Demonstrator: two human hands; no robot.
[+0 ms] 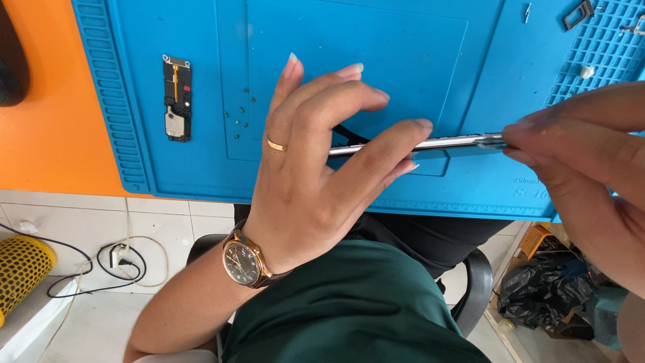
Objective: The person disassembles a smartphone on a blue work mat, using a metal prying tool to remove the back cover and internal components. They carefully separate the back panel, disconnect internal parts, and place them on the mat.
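**Edge-on phone held over the blue mat**

So, looking down from the head camera: thin phone point(430, 144) held on edge, silvery frame up, just above the blue silicone work mat point(403, 67), running left to right across the near half of the mat. Left hand point(316, 168) wrapped around the left part of it, thumb and forefinger pinched onto the edge, remaining fingers point(349, 70) fanned out and lifted, apart from each other. Gold ring point(276, 144) on one finger, gold-cased wristwatch with a dark dial point(243, 262) on that wrist. Right hand point(591, 161) coming in from the right edge, fingertips point(531, 138) pressed together, clamped on the right end of the phone. Something dark point(349, 133) poking out behind the left fingers, cannot tell what.

Elsewhere on the mat: small black rectangular module with a yellow strip point(177, 98) lying flat far left, well apart from both hands. Handful of tiny screws point(240, 117) scattered between that module and the left hand. Small metal frame piece point(578, 15) up in the far right corner on the gridded section, little white bit point(586, 71) near it.

Orange tabletop point(60, 121) under the mat. Below, green top point(349, 302) and black chair point(477, 282), tiled floor with a white cable point(124, 259), yellow mesh thing point(20, 269) far left, black plastic bag point(544, 289) on the right
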